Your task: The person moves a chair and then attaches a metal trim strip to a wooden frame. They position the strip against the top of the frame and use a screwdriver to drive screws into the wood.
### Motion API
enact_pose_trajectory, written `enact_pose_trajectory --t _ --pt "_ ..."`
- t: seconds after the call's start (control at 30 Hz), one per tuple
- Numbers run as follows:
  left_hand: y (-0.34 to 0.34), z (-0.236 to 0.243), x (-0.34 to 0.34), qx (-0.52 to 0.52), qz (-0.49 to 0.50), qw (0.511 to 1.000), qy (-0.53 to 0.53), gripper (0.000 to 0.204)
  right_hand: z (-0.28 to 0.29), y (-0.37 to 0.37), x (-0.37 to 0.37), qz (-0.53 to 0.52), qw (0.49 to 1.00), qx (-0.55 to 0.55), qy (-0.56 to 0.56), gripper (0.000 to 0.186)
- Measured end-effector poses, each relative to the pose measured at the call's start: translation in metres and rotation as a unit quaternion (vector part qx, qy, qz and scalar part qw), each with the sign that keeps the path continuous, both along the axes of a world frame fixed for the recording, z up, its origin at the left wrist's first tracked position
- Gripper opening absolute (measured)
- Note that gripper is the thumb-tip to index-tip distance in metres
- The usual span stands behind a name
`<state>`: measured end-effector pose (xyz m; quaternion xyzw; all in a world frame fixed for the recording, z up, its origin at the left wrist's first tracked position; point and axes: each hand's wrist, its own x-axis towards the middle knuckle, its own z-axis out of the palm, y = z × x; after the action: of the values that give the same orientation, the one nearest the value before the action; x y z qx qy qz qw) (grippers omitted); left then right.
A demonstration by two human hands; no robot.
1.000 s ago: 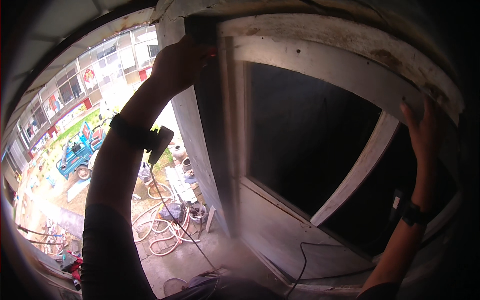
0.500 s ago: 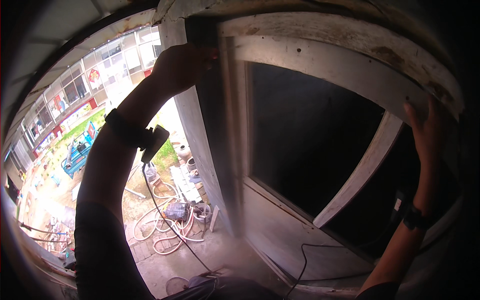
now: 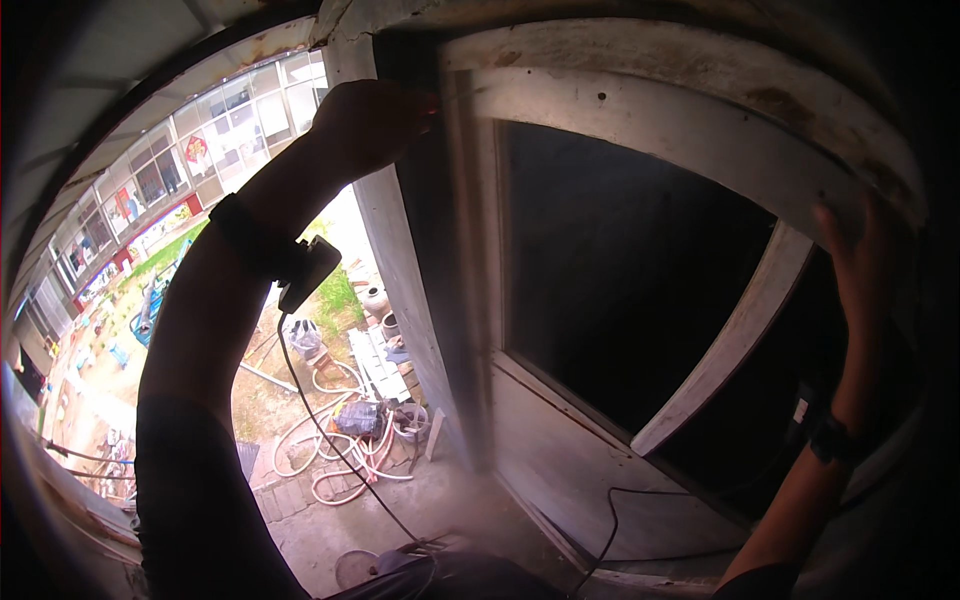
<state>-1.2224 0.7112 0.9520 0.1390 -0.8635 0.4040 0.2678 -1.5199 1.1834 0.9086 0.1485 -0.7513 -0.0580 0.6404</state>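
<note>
My left hand point(image 3: 372, 120) is raised to the dark narrow gap beside the hinge-side upright of a weathered white wooden door point(image 3: 560, 400), fingers curled around a small object with a red bit, too dark to make out. A strapped device point(image 3: 310, 268) on that wrist trails a thin dark cable. My right hand point(image 3: 855, 250) grips the right end of the door's top rail point(image 3: 650, 118), thumb and fingers apart around it. The door has two dark panes point(image 3: 630, 270) divided by a pale bar. A dark watch-like band point(image 3: 830, 440) sits on my right wrist.
At left, an open doorway shows a sunlit yard with a blue cargo trike point(image 3: 147, 312), coiled pale hoses point(image 3: 330, 488), clay pots point(image 3: 374, 297), boards point(image 3: 372, 365) and a long building point(image 3: 150, 175). A pale post point(image 3: 395, 250) edges the opening. A cable point(image 3: 610, 525) crosses the door's lower part.
My left forearm has shifted left while that hand stays up at the top of the gap. My right hand keeps its place on the rail, slightly farther right in view.
</note>
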Motion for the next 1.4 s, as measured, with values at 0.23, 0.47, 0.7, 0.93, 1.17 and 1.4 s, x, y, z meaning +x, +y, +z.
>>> enact_pose_trajectory --t 0.23,0.47,0.7,0.93,1.17,1.4 --pt "-0.009 0.007 -0.004 0.039 -0.03 0.998 -0.029 0.036 -0.002 -0.002 0.014 -0.001 1.0 -0.002 0.006 0.073" --pt "0.018 0.029 0.016 0.543 -0.011 0.836 0.076 0.041 0.001 -0.011 0.029 0.028 1.0 -0.009 0.009 0.07" --pt "0.022 -0.013 0.001 0.224 -0.037 0.964 0.138 0.029 0.004 -0.006 0.024 -0.015 1.0 0.006 -0.013 0.073" --pt "0.008 -0.024 0.015 0.027 0.012 0.997 0.067 0.024 -0.001 0.001 0.005 -0.015 1.0 0.017 -0.004 0.075" --pt "0.002 -0.01 0.033 0.297 -0.172 0.934 0.102 0.028 -0.009 -0.011 -0.009 0.027 0.996 -0.039 -0.072 0.084" --pt "0.016 -0.027 0.031 0.017 -0.13 0.989 0.072 0.026 -0.013 -0.003 -0.024 0.077 0.99 -0.047 -0.113 0.088"
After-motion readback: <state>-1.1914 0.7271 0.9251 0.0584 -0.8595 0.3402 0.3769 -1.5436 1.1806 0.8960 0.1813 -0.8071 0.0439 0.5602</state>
